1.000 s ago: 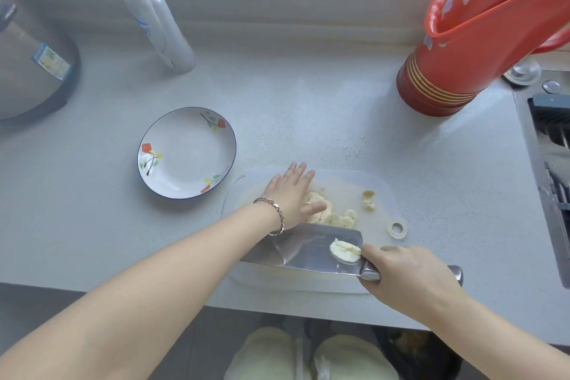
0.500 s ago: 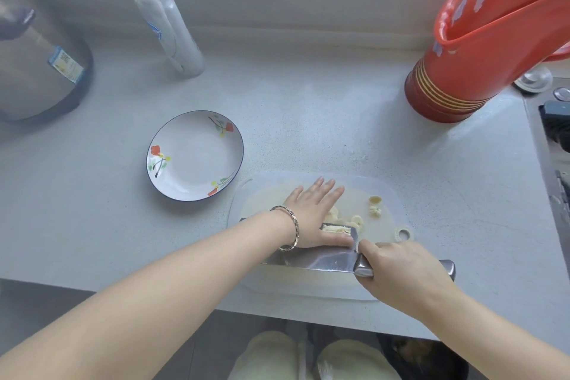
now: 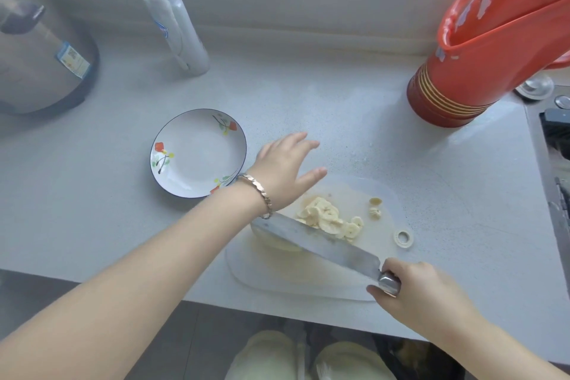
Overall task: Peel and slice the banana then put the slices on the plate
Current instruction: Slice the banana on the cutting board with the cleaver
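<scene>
Head view: my left hand had lifted, open, off the slices; my right gripped the knife, ready to scoop toward the plate.

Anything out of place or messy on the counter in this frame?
Mostly tidy. Two stray banana bits lie apart from the main pile of banana slices on the cutting board, and the plate holds no slices yet. A small whitish ring sits at the board's right edge; what it is cannot be told.
</scene>
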The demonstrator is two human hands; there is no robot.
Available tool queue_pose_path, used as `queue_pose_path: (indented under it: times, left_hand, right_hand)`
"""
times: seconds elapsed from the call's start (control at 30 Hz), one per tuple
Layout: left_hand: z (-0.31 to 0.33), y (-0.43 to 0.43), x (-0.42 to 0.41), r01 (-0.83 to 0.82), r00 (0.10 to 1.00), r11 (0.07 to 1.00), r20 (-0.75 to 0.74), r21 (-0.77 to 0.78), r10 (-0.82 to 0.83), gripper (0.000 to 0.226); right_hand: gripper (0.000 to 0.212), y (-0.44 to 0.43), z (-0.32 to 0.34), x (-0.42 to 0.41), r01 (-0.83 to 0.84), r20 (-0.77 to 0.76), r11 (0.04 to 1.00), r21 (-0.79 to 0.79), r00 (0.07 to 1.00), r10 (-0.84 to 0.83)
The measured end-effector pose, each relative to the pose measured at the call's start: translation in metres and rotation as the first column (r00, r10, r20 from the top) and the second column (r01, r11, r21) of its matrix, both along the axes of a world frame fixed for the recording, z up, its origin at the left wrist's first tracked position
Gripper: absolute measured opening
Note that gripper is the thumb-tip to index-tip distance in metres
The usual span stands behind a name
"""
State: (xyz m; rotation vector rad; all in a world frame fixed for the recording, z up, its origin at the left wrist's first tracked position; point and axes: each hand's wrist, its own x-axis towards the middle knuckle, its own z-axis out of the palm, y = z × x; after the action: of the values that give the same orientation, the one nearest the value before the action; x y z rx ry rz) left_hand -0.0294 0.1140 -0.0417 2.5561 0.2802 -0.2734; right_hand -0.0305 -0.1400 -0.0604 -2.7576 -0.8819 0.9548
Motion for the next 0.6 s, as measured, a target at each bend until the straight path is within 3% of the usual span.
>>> queue_pose_path:
  times: [0.07,0.13,0.2,0.27,0.37,0.47,0.6]
  left_hand:
    - [0.020,0.003,-0.015,-0.079,0.958,0.993,0.267,-0.093,0.101,0.049]
    - [0.024,0.001,-0.032,-0.127,0.815,0.985,0.554,-0.117,0.171,0.035]
    - [0.009,-0.002,-0.048,-0.180,0.722,0.981,0.668,-0.070,0.180,0.025]
    - [-0.019,-0.004,-0.066,-0.193,0.759,0.981,0.630,-0.028,0.168,0.023]
    - [-0.063,-0.007,-0.092,-0.113,0.912,0.982,0.409,0.152,0.042,0.028]
    - [-0.091,-0.011,-0.109,0.033,0.980,0.952,0.176,0.304,-0.090,0.052]
    - [-0.111,-0.009,-0.112,-0.002,0.960,0.929,0.262,0.369,-0.102,0.045]
  right_hand:
    - [0.033,0.002,-0.002,-0.006,0.204,-0.156,0.976,0.073,0.969,-0.190]
    - [0.041,0.004,-0.005,-0.011,0.379,-0.301,0.918,0.115,0.894,-0.331]
    - [0.043,0.009,-0.007,-0.013,0.506,-0.431,0.855,0.116,0.801,-0.415]
    - [0.042,0.013,-0.006,-0.013,0.592,-0.543,0.799,0.103,0.707,-0.454]
    - [0.039,0.021,-0.005,-0.009,0.678,-0.671,0.733,0.044,0.564,-0.482]
    - [0.039,0.025,-0.005,-0.007,0.640,-0.672,0.767,0.041,0.586,-0.453]
    - [0.039,0.027,-0.006,-0.009,0.550,-0.635,0.833,0.056,0.664,-0.395]
